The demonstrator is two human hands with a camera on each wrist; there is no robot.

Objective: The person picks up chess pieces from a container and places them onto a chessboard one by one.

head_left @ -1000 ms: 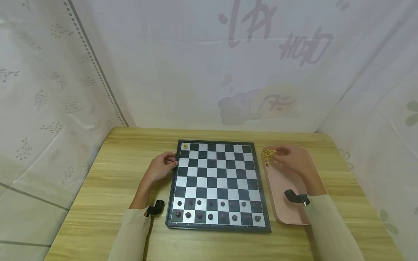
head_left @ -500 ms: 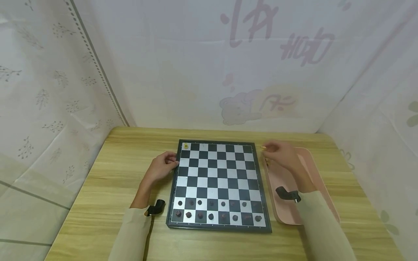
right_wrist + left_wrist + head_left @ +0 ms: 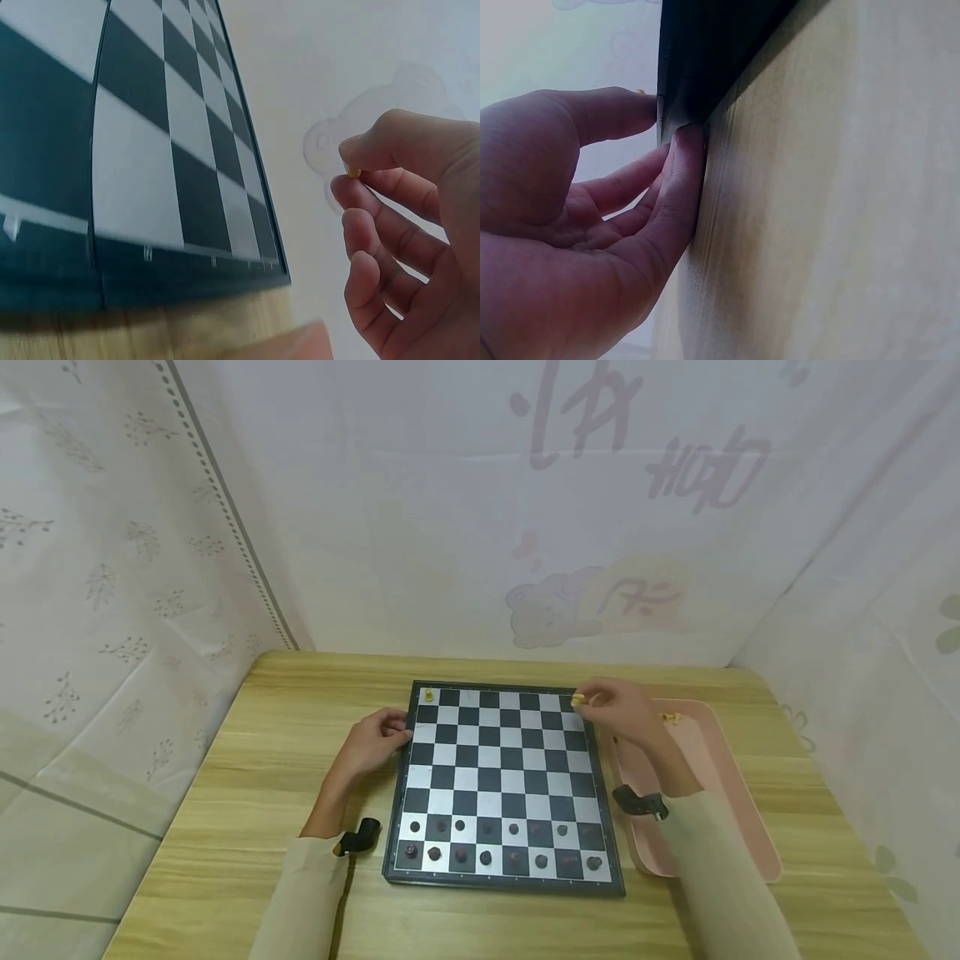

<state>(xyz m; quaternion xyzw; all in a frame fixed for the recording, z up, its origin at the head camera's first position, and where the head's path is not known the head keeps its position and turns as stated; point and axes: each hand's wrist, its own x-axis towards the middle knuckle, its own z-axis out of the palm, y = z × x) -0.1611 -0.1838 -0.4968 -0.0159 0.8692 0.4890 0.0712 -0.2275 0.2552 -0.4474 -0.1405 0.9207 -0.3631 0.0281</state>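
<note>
A black-and-white chessboard (image 3: 487, 756) lies on the wooden table. My left hand (image 3: 371, 745) holds its left edge; in the left wrist view the thumb meets the board's upper edge while the fingers (image 3: 679, 187) press low on its side. Above the board's far right corner, my right hand (image 3: 622, 714) pinches a yellow chess piece (image 3: 577, 700) between thumb and fingertips. Mostly hidden in the right wrist view, that piece (image 3: 353, 172) shows only a small bit. Another yellow piece (image 3: 428, 695) stands on the far left corner square. Dark pieces (image 3: 486, 857) fill the two near rows.
Right of the board is a pink tray (image 3: 723, 793), partly covered by my right forearm. Several yellow pieces (image 3: 671, 718) lie at its far end. Patterned cloth (image 3: 420, 527) hangs behind the table (image 3: 262, 735) and on both sides.
My right hand has taken a yellow chess piece out of the tray and moved left with it to the board's far right corner. The left hand stays on the board's edge.
</note>
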